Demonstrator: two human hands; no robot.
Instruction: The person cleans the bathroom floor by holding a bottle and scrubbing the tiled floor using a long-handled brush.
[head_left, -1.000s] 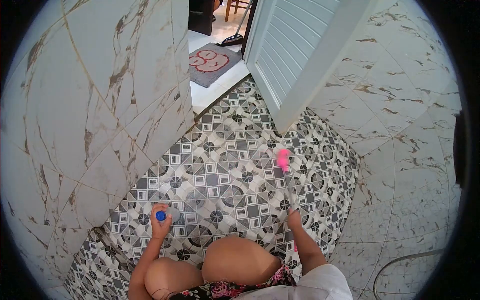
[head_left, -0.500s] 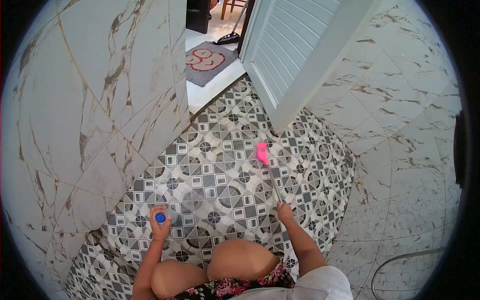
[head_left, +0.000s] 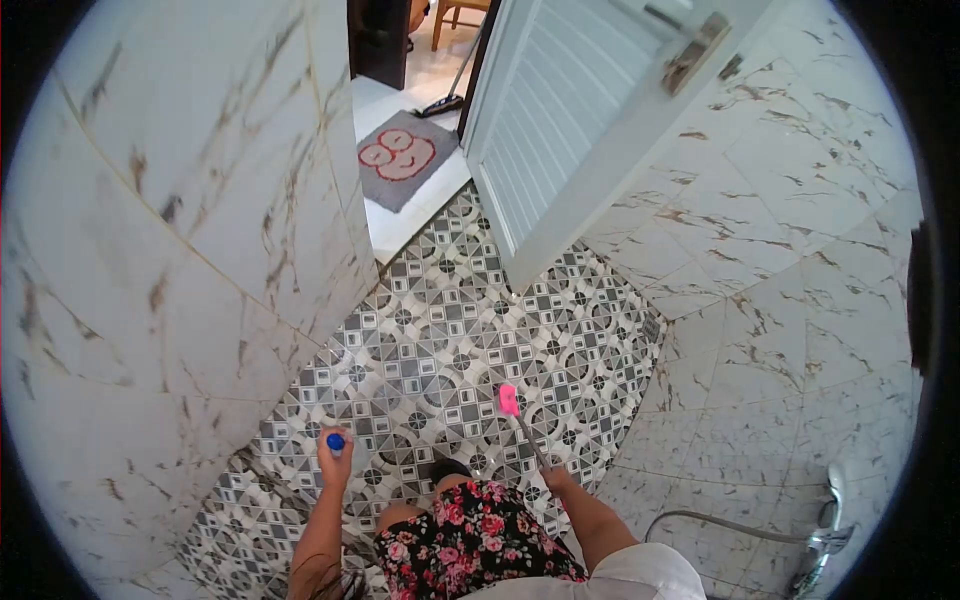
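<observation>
My left hand (head_left: pixel 333 465) is closed around a bottle with a blue cap (head_left: pixel 335 441), seen from above; its body is mostly hidden, and a pale, see-through part shows beside the fingers. On the right, my right hand (head_left: pixel 556 481) grips the thin metallic handle (head_left: pixel 532 440) of a long-handled brush. Its bright pink head (head_left: pixel 509 400) points away from me, over the patterned tile floor (head_left: pixel 430 350). Whether the head touches the tiles, I cannot tell.
A white louvered door (head_left: pixel 560 120) stands ajar ahead. Beyond the threshold lie a grey mat (head_left: pixel 400 160) and a broom-like tool (head_left: pixel 440 105). Marbled walls rise on both sides. A hand shower (head_left: pixel 836 485) with its hose (head_left: pixel 720 520) is at lower right. A dark shoe (head_left: pixel 448 468) shows below me.
My bent knees have dropped out of sight and my floral clothing shows instead, as if I have risen. The pink head has come closer to me. More of the door and the hand shower have entered view.
</observation>
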